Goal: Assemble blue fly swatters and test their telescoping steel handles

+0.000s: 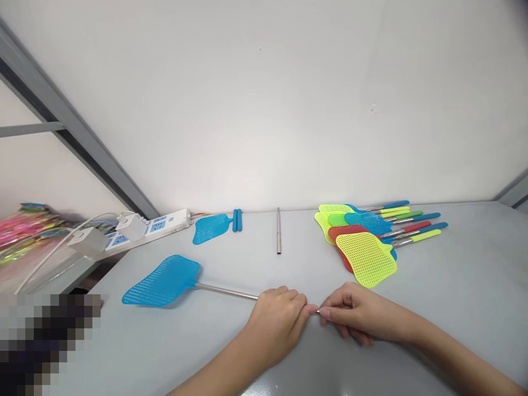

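A blue fly swatter (165, 283) with a perforated head and a thin metal rod is held low over the front of the grey table, its head pointing left. My left hand (280, 316) is wrapped around the rod. At the rod's right end, the thumb and fingers of my right hand (350, 313) pinch the metal tip, most of which they hide. Behind my hands lies a loose metal rod (279, 231). Farther left are a separate blue swatter head (212, 228) and two blue handle grips (237, 220) side by side.
Several swatters in yellow, green, blue and red overlap in a pile (367, 256) at the back right. A white power strip (157, 226) with plugs and cables stands at the back left. Colourful packages (31, 231) lie beyond the table's left edge. A wall borders the back.
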### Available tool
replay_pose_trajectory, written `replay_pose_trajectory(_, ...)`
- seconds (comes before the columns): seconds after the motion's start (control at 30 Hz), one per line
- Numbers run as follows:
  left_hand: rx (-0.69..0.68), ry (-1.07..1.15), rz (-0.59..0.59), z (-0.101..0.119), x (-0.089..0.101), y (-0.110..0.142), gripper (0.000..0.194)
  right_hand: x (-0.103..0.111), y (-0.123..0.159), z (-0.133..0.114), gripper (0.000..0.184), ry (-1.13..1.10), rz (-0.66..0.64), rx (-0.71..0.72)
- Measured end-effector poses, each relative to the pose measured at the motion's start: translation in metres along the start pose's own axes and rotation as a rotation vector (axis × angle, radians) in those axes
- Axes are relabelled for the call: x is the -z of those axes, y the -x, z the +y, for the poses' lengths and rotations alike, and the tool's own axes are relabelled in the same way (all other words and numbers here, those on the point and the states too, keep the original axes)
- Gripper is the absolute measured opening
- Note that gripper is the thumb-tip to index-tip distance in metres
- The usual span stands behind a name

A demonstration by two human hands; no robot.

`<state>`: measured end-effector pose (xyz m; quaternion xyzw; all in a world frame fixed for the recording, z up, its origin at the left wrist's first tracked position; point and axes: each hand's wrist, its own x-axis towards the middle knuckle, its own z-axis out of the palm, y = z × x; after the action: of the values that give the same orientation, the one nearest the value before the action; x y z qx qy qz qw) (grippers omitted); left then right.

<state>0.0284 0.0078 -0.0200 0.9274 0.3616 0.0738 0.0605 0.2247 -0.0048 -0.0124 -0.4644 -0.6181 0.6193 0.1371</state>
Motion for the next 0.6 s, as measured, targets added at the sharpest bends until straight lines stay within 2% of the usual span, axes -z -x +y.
replay_pose_trajectory(0.6,-0.027,0.034,0.016,-0.0019,0.0007,0.0005,0.033,-0.0013,0.0014,0.0000,0.031,0.038,0.006,-0.010)
